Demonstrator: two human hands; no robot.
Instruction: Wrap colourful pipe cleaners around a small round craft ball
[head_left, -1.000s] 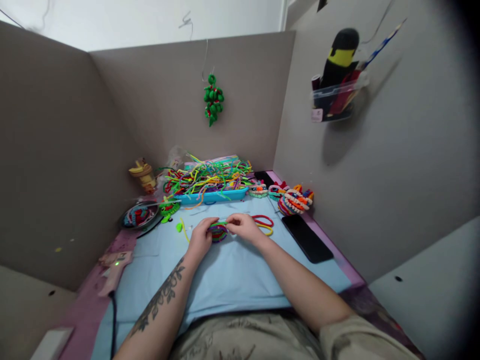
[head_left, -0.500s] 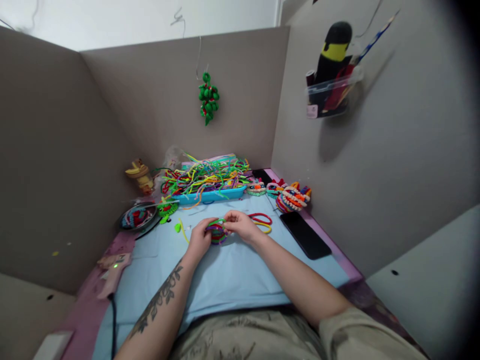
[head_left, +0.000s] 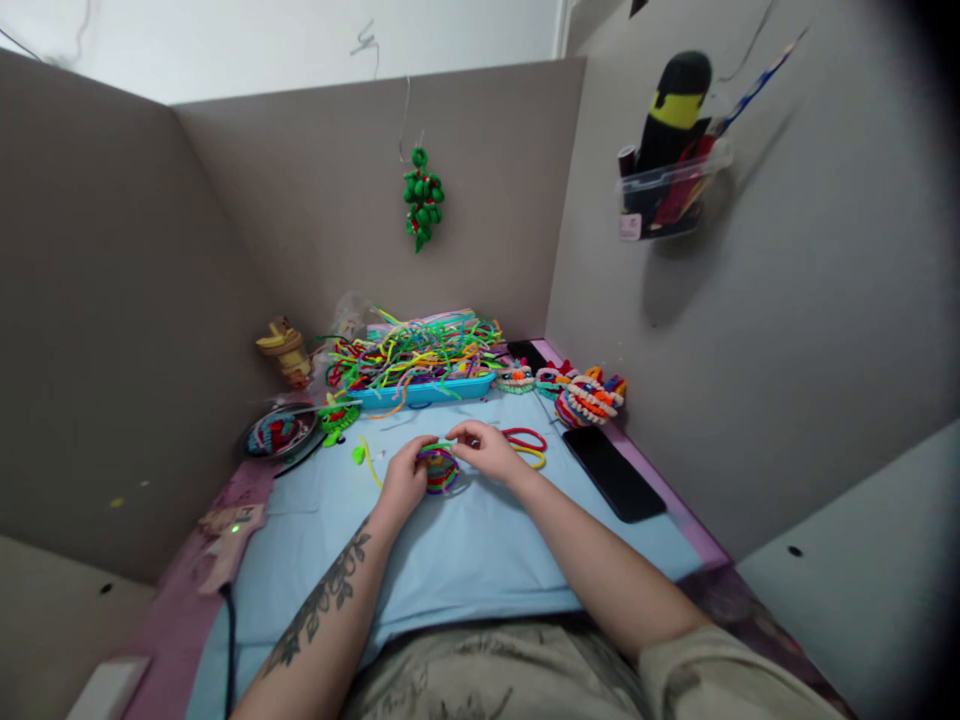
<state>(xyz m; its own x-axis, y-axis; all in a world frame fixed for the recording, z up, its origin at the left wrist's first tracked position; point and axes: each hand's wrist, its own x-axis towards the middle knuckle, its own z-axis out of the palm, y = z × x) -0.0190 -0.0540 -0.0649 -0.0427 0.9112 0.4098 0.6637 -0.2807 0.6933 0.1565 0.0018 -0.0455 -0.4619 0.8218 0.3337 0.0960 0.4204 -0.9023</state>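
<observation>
My left hand (head_left: 406, 476) is closed on the edge of a small round piece (head_left: 441, 474) made of coiled pipe cleaners in purple, red and green. A green pipe cleaner (head_left: 441, 447) runs along the top of that piece. At its right end my right hand (head_left: 486, 452) is closed in a pinch, thumb and forefinger at the strand. The fingertips partly cover it. A red pipe cleaner loop (head_left: 529, 434) and a yellow one (head_left: 535, 460) lie beside my right hand. Left of my left hand are a yellow strand (head_left: 370, 462) and a bright green bit (head_left: 358, 454).
A blue tray (head_left: 420, 392) heaped with pipe cleaners stands at the back. Finished woven figures (head_left: 589, 400) sit at right, near a black phone (head_left: 613, 475). A pink glue gun (head_left: 229, 550) and a round dish (head_left: 279, 434) lie at left. Grey partitions enclose the table.
The round piece has tilted so more of its striped face shows. My right hand's fingers have shifted slightly up and away from it. The whole view has moved a little.
</observation>
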